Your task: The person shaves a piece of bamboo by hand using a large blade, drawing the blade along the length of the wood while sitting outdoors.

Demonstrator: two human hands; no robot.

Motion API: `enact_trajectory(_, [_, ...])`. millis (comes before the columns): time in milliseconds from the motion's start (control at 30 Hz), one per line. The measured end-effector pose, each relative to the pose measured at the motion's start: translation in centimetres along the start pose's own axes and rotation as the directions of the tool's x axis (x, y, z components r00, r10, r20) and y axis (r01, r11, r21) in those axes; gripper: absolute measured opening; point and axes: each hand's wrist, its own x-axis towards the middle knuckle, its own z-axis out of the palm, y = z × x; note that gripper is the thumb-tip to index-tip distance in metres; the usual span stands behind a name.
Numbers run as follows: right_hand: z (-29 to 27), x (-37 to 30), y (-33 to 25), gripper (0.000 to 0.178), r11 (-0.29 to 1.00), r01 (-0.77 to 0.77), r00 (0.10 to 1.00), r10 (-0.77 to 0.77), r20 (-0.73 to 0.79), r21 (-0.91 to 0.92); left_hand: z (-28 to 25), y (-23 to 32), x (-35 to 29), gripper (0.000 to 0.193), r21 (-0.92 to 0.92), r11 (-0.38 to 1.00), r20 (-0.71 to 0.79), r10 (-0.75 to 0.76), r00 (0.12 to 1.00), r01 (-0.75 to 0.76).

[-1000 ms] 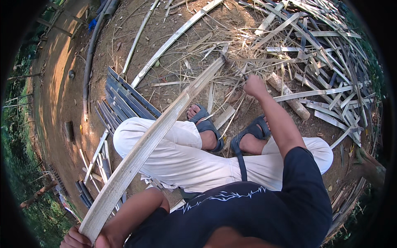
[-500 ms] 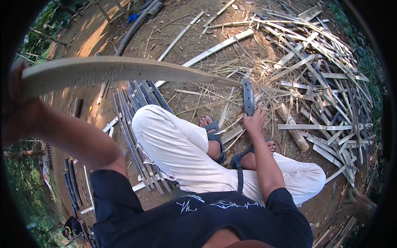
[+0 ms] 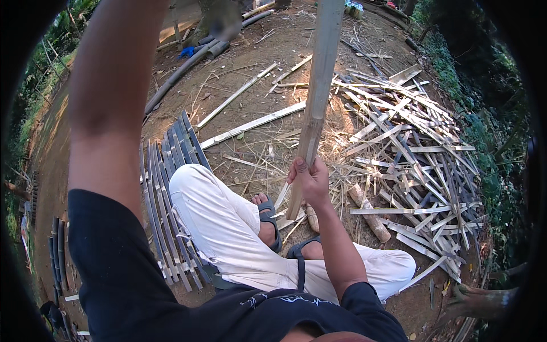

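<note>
A long, pale bamboo slat (image 3: 320, 80) stands nearly upright in front of me, its top running out past the upper edge of the view. My right hand (image 3: 311, 181) is closed around it near its lower end, above my sandalled feet. The slat's bottom tip hangs between my knees. My left arm (image 3: 114, 91) is raised high, and its hand lies beyond the upper edge. Beside my left knee lies a row of dark-skinned split bamboo strips (image 3: 165, 199).
A large heap of split bamboo (image 3: 421, 154) spreads at the right. A short round log (image 3: 370, 214) lies near my right foot, among shavings. Loose pale strips (image 3: 253, 124) rest on the soil ahead. Dark poles (image 3: 179, 74) lie at the far left.
The slat has swung from lying across the view to nearly upright. My right hand has let go of the dark-handled tool and now grips the slat. My left arm has risen, its hand leaving view.
</note>
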Motion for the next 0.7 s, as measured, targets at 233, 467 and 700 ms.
enact_trajectory(233, [-1.3,4.8,-8.7,0.031,0.974,-0.113,0.961,0.157,-0.229,0.195,-4.6,-6.3,-30.2,0.067,0.23,0.687,0.528,-0.683,0.505,0.689])
enact_trajectory(467, [0.8,8.0,-3.8,0.029,0.855,-0.189,0.803,0.418,-0.426,0.482,-9.4,-4.6,-53.3,0.082,-0.14,0.771,-0.036,-0.631,0.775,0.621])
enact_trajectory(700, [7.3,6.5,3.3,0.027,0.613,-0.229,0.689,0.651,-0.319,0.756,-7.9,-2.8,-45.2,0.1,-0.036,0.998,-0.341,-0.065,0.938,0.056])
